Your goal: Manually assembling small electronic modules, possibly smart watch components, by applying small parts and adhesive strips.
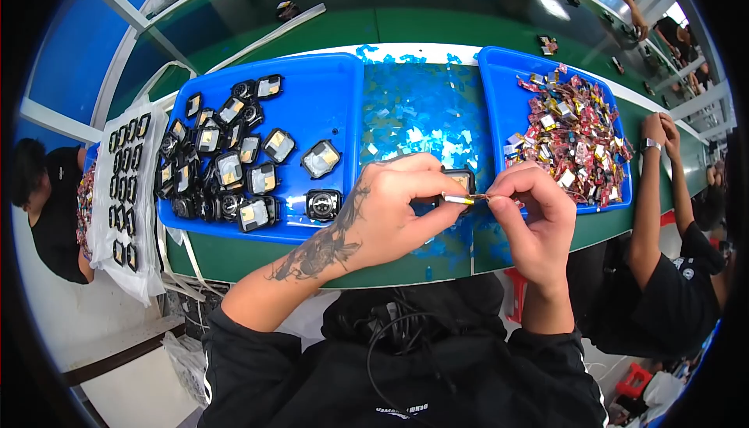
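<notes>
Over the middle of the bench, my left hand pinches a small flat silver battery with a yellow end between thumb and fingers. My right hand is closed at the battery's other end, thumb and forefinger on its thin leads; the exact grip is too small to make out. Just behind the fingertips lies a black watch-like case, partly hidden by my left hand. To the left, a blue tray holds many similar black cases. The blue tray on the right is heaped with small batteries and reddish circuit pieces.
Bits of blue film are scattered over the green bench. White packing trays with rows of black cases stand at far left. A conveyor carrying scattered parts runs behind. A co-worker's arms reach in at right.
</notes>
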The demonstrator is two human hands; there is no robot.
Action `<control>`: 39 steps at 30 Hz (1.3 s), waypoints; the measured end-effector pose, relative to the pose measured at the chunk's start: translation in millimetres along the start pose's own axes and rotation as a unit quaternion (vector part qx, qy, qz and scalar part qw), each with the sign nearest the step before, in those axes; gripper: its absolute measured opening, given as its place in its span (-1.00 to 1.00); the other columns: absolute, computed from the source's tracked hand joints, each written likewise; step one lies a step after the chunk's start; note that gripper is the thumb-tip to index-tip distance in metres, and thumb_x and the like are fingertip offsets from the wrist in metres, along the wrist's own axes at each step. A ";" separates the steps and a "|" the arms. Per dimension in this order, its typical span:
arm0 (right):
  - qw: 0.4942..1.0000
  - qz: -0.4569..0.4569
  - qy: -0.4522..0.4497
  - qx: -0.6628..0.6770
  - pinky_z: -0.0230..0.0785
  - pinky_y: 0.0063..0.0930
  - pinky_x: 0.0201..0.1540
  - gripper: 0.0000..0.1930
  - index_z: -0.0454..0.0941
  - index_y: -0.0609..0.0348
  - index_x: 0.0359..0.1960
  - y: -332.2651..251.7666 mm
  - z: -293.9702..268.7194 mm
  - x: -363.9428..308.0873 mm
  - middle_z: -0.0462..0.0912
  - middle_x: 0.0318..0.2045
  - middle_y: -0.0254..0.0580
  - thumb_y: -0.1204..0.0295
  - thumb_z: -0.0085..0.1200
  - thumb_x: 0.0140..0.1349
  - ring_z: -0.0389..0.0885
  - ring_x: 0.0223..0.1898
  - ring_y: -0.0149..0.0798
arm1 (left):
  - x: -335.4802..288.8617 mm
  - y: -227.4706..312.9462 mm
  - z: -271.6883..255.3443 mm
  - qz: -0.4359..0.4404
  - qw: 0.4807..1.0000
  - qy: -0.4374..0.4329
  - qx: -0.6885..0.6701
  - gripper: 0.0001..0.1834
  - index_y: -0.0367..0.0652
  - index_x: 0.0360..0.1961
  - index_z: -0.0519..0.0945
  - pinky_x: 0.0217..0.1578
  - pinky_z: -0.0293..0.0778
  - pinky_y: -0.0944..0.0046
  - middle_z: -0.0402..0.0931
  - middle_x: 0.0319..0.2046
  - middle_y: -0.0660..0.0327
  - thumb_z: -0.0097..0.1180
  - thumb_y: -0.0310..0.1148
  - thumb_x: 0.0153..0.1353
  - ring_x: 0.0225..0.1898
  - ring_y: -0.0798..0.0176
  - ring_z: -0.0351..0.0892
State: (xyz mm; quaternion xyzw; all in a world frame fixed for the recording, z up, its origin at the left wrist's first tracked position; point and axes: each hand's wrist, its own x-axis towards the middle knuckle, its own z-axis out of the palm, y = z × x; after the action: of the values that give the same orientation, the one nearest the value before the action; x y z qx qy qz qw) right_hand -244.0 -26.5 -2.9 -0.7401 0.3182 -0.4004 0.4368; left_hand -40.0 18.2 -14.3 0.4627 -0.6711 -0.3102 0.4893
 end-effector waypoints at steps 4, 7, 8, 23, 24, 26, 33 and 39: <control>0.996 0.061 0.007 0.070 0.44 -0.64 -0.19 -0.59 0.39 0.29 -0.01 -4.7 6.6 2.8 0.56 -0.32 -0.30 0.74 0.20 0.10 0.56 -0.28 -0.52 | 4.5 2.0 -0.4 -0.081 0.994 -0.038 -0.060 -0.85 -0.31 -0.30 0.68 -0.39 0.50 0.43 0.53 -0.45 0.20 0.28 -0.61 0.05 -0.40 0.41 0.56; 0.995 0.057 0.041 0.072 0.39 -0.72 -0.27 -0.64 0.40 0.28 -0.05 -6.5 13.1 3.4 0.56 -0.37 -0.34 0.69 0.22 0.13 0.55 -0.32 -0.56 | 3.3 1.7 3.7 -0.140 0.965 -0.026 -0.219 -0.75 -0.44 -0.10 0.59 -0.05 0.57 0.39 0.51 -0.16 0.14 0.15 -0.68 0.17 -0.12 0.34 0.59; 0.995 0.054 0.042 0.074 0.39 -0.72 -0.27 -0.64 0.40 0.28 -0.05 -6.2 15.2 4.1 0.56 -0.37 -0.34 0.69 0.22 0.13 0.55 -0.32 -0.56 | 4.0 2.5 4.4 -0.139 0.966 -0.026 -0.216 -0.75 -0.44 -0.10 0.59 -0.05 0.57 0.39 0.51 -0.16 0.14 0.15 -0.68 0.17 -0.12 0.34 0.59; 0.993 0.052 0.094 -0.044 0.26 -0.75 -0.45 -0.61 0.44 0.23 -0.08 8.9 25.8 8.2 0.51 -0.41 -0.37 0.67 0.28 0.05 0.39 -0.46 -0.60 | 2.6 0.0 14.1 -0.149 0.953 0.040 -0.262 -0.64 -0.35 0.04 0.55 -0.02 0.56 0.35 0.53 0.03 0.06 0.12 -0.71 0.18 -0.01 0.30 0.58; 0.992 0.045 0.104 -0.050 0.32 -0.74 -0.44 -0.61 0.43 0.24 -0.07 8.5 27.5 9.4 0.51 -0.38 -0.34 0.67 0.27 0.06 0.42 -0.44 -0.58 | 3.4 1.2 14.0 -0.147 0.950 0.045 -0.272 -0.62 -0.35 0.05 0.54 -0.03 0.55 0.37 0.53 0.03 0.07 0.12 -0.71 0.17 -0.03 0.31 0.59; 0.992 0.036 0.110 -0.059 0.39 -0.73 -0.43 -0.61 0.43 0.25 -0.06 7.8 31.0 10.2 0.52 -0.34 -0.31 0.67 0.26 0.06 0.45 -0.42 -0.56 | 2.9 0.8 13.3 -0.143 0.947 0.053 -0.283 -0.61 -0.34 0.07 0.52 -0.04 0.55 0.38 0.53 0.03 0.08 0.12 -0.71 0.17 -0.04 0.32 0.59; 0.992 0.075 0.100 -0.007 0.47 -0.72 -0.35 -0.59 0.39 0.27 0.00 4.7 37.0 8.7 0.51 -0.29 -0.27 0.69 0.22 0.11 0.52 -0.34 -0.53 | -0.2 -2.4 11.8 -0.175 0.933 0.048 -0.311 -0.55 -0.35 0.12 0.43 -0.09 0.56 0.39 0.54 -0.03 0.05 0.15 -0.69 0.17 -0.10 0.36 0.61; 0.991 0.045 0.126 -0.020 0.42 -0.74 -0.36 -0.59 0.41 0.29 0.00 6.9 45.3 3.6 0.50 -0.30 -0.29 0.68 0.23 0.11 0.50 -0.36 -0.56 | -1.9 -2.6 14.0 -0.154 0.925 0.073 -0.338 -0.58 -0.37 0.08 0.44 -0.07 0.57 0.37 0.52 0.00 0.05 0.12 -0.70 0.17 -0.09 0.33 0.61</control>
State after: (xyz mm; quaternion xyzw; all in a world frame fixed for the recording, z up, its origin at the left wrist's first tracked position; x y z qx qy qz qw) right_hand -203.7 -14.7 -21.4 -0.6775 0.4113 -0.4638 0.3958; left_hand -52.2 18.5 -21.9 0.3886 -0.4091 -0.5556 0.6107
